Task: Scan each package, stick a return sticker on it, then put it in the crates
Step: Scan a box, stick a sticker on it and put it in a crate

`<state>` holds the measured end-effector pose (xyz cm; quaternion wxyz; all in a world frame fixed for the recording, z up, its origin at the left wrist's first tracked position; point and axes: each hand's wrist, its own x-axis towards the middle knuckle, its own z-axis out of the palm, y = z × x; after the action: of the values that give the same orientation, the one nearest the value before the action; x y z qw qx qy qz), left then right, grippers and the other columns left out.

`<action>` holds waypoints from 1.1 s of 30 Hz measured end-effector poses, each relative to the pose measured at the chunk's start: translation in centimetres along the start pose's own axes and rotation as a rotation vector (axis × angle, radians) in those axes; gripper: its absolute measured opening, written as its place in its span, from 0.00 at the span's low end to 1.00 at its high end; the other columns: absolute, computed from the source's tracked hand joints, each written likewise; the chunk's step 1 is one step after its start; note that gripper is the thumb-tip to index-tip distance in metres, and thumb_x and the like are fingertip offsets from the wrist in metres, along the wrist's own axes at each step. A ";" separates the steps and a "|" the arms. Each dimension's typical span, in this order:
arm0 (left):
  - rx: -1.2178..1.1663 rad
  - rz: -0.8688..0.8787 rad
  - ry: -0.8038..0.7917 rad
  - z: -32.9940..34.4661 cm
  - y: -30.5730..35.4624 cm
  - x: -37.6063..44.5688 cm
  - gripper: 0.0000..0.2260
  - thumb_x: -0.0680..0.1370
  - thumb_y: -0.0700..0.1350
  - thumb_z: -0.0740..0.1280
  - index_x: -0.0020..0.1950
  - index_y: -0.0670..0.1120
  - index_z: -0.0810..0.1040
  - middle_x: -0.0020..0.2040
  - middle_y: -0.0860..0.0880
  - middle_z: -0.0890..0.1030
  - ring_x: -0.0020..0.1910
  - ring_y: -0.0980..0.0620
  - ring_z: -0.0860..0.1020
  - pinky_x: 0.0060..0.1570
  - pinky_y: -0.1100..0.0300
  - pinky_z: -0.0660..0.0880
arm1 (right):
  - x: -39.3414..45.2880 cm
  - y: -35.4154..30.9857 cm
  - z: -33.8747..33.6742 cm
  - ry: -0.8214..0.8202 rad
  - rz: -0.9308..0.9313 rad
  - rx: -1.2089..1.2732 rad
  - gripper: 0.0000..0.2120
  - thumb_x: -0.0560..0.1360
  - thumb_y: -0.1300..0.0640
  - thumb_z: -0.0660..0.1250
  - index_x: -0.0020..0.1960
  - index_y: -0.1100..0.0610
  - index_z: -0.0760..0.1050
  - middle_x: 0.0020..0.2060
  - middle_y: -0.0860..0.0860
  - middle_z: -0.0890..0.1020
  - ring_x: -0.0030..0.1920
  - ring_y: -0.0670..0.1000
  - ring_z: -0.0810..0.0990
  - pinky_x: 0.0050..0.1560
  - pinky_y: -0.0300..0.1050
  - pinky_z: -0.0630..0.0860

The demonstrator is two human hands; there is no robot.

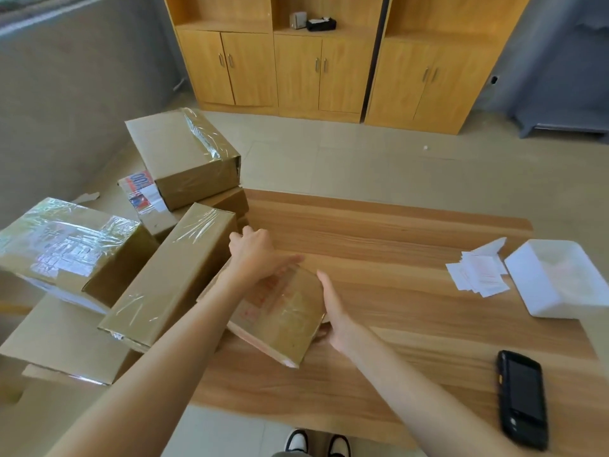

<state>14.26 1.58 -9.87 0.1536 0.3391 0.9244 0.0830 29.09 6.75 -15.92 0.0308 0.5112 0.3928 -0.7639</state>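
A small flat cardboard package [280, 311], wrapped in clear tape with red print on its top face, sits tilted at the left edge of the wooden worktop [395, 245], one corner raised. The left hand [255, 250] lies over its far left corner, thumb stretched along the top edge and fingers curled down over the far side, gripping it. The right hand [333, 311] presses against the package's right edge, fingers straight and together, thumb tucked beneath the near side. The package lies between the two hands.

Left of the worktop stands a heap of larger taped cardboard boxes [171, 268], well below and beside the left forearm. On the worktop's right side lie a pile of white return stickers [478, 275], a white foam tray [560, 282] just beside them, and a black handheld scanner [522, 399] near the front edge.
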 end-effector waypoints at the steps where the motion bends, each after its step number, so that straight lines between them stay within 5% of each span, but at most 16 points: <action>1: -0.006 0.011 -0.021 -0.3 1.1 0.2 0.29 0.66 0.73 0.65 0.38 0.46 0.78 0.52 0.45 0.77 0.58 0.43 0.70 0.53 0.55 0.65 | 0.1 -0.9 -1.0 0.030 -0.017 -0.023 0.60 0.44 0.20 0.65 0.69 0.49 0.65 0.62 0.52 0.75 0.53 0.55 0.76 0.46 0.54 0.77; 4: -0.046 0.025 -0.116 -0.5 4.2 0.6 0.29 0.67 0.71 0.66 0.45 0.44 0.78 0.59 0.41 0.74 0.63 0.40 0.68 0.65 0.49 0.64 | -0.2 -3.5 -4.7 0.117 -0.046 -0.126 0.67 0.42 0.18 0.64 0.75 0.49 0.60 0.70 0.52 0.69 0.66 0.58 0.71 0.66 0.61 0.67; 6: -0.105 0.039 -0.168 0.2 5.9 0.9 0.31 0.66 0.72 0.67 0.50 0.45 0.79 0.61 0.42 0.75 0.63 0.41 0.68 0.63 0.51 0.64 | -2.0 -5.6 -6.8 0.143 -0.029 -0.190 0.53 0.53 0.19 0.62 0.67 0.53 0.70 0.63 0.55 0.75 0.60 0.58 0.75 0.62 0.59 0.70; 8: -0.165 0.063 -0.192 1.3 7.4 1.0 0.29 0.66 0.70 0.69 0.48 0.46 0.78 0.58 0.43 0.77 0.61 0.42 0.70 0.62 0.53 0.63 | -2.3 -7.0 -9.6 0.133 -0.026 -0.242 0.33 0.69 0.26 0.58 0.47 0.56 0.75 0.44 0.56 0.78 0.43 0.57 0.78 0.51 0.55 0.74; 12: -0.211 0.090 -0.180 3.6 10.2 1.2 0.31 0.67 0.69 0.69 0.54 0.43 0.79 0.56 0.44 0.79 0.59 0.44 0.72 0.60 0.54 0.63 | -1.8 -7.7 -13.4 0.179 0.010 -0.294 0.28 0.67 0.26 0.61 0.38 0.53 0.68 0.30 0.52 0.75 0.36 0.56 0.73 0.50 0.54 0.75; 15: -0.189 0.112 -0.159 4.8 11.3 1.5 0.30 0.68 0.70 0.67 0.53 0.45 0.78 0.57 0.44 0.77 0.60 0.44 0.70 0.60 0.54 0.61 | -1.2 -7.2 -14.4 0.181 -0.027 -0.260 0.28 0.63 0.27 0.65 0.41 0.52 0.73 0.34 0.52 0.78 0.37 0.54 0.75 0.45 0.49 0.74; 18: -0.204 0.099 -0.164 5.3 11.4 1.9 0.32 0.69 0.69 0.66 0.62 0.47 0.76 0.62 0.44 0.73 0.64 0.44 0.68 0.63 0.52 0.61 | -0.4 -6.5 -14.9 0.128 -0.111 -0.222 0.27 0.65 0.30 0.68 0.51 0.50 0.78 0.49 0.52 0.80 0.51 0.54 0.79 0.59 0.53 0.73; 22: -0.457 0.032 -0.202 5.1 10.4 2.1 0.35 0.70 0.62 0.71 0.71 0.47 0.67 0.69 0.44 0.68 0.68 0.43 0.66 0.68 0.51 0.64 | -0.1 -6.1 -15.4 0.146 -0.173 -0.200 0.18 0.71 0.36 0.67 0.51 0.49 0.78 0.53 0.51 0.80 0.60 0.54 0.75 0.68 0.56 0.66; 26: -0.914 -0.150 -0.352 4.8 7.9 2.2 0.39 0.71 0.64 0.69 0.75 0.47 0.62 0.71 0.45 0.68 0.67 0.43 0.69 0.64 0.54 0.66 | -0.5 -5.5 -15.8 0.143 -0.123 -0.105 0.28 0.68 0.29 0.64 0.56 0.50 0.74 0.45 0.52 0.81 0.49 0.52 0.80 0.58 0.58 0.73; 29: -0.988 -0.316 -0.562 5.4 5.7 1.2 0.35 0.70 0.73 0.59 0.67 0.51 0.71 0.63 0.44 0.75 0.59 0.40 0.75 0.62 0.38 0.69 | -0.3 -4.3 -16.0 0.169 -0.017 -0.040 0.49 0.55 0.21 0.64 0.69 0.46 0.67 0.66 0.58 0.72 0.65 0.65 0.70 0.59 0.76 0.64; 33: -1.217 -0.396 -0.650 6.8 5.4 -0.1 0.31 0.74 0.73 0.53 0.51 0.48 0.80 0.44 0.45 0.85 0.45 0.45 0.82 0.47 0.48 0.76 | -0.6 -3.6 -14.4 0.075 -0.009 -0.047 0.42 0.64 0.22 0.56 0.63 0.52 0.73 0.59 0.59 0.79 0.62 0.63 0.74 0.62 0.73 0.64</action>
<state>19.88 5.94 -14.83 0.5950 0.0267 0.6659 0.4491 38.66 18.08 -15.80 0.0245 0.5367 0.4140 -0.7349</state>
